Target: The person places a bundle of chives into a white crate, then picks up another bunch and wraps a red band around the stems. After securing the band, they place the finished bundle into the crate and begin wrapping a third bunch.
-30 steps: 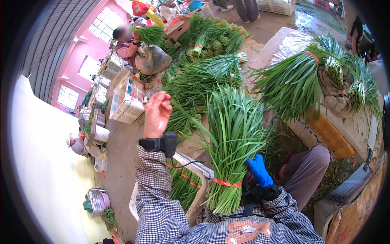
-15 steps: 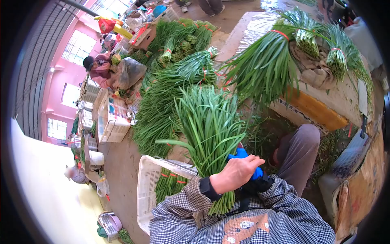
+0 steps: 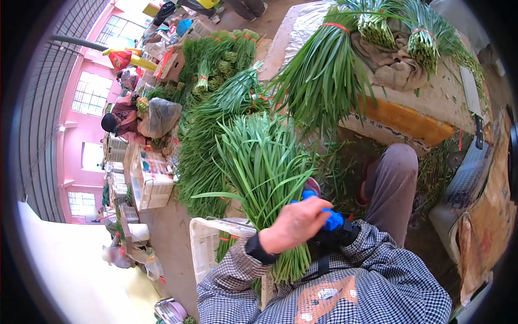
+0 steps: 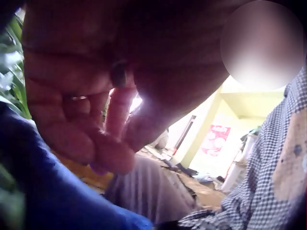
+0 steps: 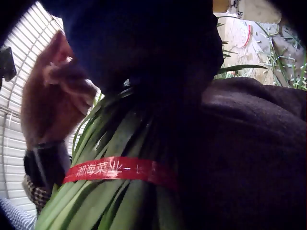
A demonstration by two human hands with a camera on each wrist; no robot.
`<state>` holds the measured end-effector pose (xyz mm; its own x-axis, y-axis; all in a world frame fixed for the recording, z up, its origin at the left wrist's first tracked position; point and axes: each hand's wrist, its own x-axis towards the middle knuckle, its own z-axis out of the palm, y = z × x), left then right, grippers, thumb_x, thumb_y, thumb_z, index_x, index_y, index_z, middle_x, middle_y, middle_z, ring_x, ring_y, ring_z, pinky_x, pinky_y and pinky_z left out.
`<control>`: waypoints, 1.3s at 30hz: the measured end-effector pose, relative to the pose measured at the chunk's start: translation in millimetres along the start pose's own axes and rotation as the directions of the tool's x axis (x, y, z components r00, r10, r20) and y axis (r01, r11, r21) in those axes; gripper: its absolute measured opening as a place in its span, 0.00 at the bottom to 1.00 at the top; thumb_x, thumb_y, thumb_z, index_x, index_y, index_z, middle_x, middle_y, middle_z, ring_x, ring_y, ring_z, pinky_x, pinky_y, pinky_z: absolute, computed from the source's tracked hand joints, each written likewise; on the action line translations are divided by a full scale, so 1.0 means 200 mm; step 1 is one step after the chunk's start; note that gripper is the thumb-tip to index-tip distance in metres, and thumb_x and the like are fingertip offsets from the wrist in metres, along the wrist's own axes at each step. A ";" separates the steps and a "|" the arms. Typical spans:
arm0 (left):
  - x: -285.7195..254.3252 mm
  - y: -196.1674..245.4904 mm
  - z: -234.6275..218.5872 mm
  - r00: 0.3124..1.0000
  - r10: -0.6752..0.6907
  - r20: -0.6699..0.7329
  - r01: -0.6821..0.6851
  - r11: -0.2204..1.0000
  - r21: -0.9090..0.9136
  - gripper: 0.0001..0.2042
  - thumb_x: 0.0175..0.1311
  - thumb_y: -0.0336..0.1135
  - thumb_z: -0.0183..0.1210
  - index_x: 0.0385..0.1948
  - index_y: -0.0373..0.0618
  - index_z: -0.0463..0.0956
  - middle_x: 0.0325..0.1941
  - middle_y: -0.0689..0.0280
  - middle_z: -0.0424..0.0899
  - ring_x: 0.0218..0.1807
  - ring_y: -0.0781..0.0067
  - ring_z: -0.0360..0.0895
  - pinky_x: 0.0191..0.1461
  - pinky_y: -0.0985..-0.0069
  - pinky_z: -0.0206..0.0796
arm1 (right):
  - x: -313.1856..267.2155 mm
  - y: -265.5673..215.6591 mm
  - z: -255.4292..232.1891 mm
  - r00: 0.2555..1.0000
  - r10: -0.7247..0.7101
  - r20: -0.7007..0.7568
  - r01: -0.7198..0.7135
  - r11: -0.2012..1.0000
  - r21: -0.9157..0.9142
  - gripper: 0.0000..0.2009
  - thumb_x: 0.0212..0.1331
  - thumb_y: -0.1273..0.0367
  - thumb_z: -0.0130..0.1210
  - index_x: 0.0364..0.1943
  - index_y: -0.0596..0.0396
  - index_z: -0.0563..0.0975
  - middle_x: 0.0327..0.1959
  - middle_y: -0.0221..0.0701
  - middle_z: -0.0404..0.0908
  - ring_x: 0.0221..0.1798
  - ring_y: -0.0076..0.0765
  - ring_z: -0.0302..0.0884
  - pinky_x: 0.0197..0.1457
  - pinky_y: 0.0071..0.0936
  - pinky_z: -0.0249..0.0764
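A tall bunch of long green leaves point(image 3: 259, 167) stands upright at the person's lap, stalks down. The blue-gloved right hand point(image 3: 326, 216) grips its right side; in the right wrist view the dark glove point(image 5: 139, 43) is round the bunch just above a printed red band point(image 5: 115, 167). Bare, the left hand point(image 3: 297, 224) crosses in front of the stalks beside the glove, its fingers curled, nothing visible in them. In the left wrist view that hand point(image 4: 81, 100) is close up and dark, with the blue glove point(image 4: 62, 177) below it.
A white crate point(image 3: 205, 243) with banded bunches stands left of the lap. Banded bunches point(image 3: 324, 81) and a knife point(image 3: 472, 97) lie on the bench at right. More greens point(image 3: 210, 135) are piled on the floor ahead. A raised knee point(image 3: 396, 178) is beside the right hand.
From raised at the left, the bare left hand has come down across the bunch to the glove. The head view has shifted, and the right hand stays at the bunch.
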<state>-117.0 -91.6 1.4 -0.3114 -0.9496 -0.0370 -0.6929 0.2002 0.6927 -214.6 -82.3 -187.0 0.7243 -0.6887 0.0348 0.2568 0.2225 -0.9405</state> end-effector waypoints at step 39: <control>-0.24 -0.33 -0.19 0.932 -0.128 -0.339 0.205 0.958 0.203 0.15 0.54 0.18 0.56 0.45 0.36 0.72 0.30 0.69 0.73 0.22 0.88 0.63 0.25 0.87 0.58 | 0.21 -0.29 0.10 0.984 0.176 0.041 -0.179 0.981 0.081 0.19 0.62 0.61 0.53 0.49 0.63 0.74 0.39 0.36 0.82 0.41 0.21 0.73 0.46 0.30 0.71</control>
<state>-31.3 -68.0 -14.4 0.0184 -0.9925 0.1209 -0.8591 0.0462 0.5097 -185.5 -109.5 -124.8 0.7838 -0.6098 -0.1174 0.1741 0.3972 -0.9011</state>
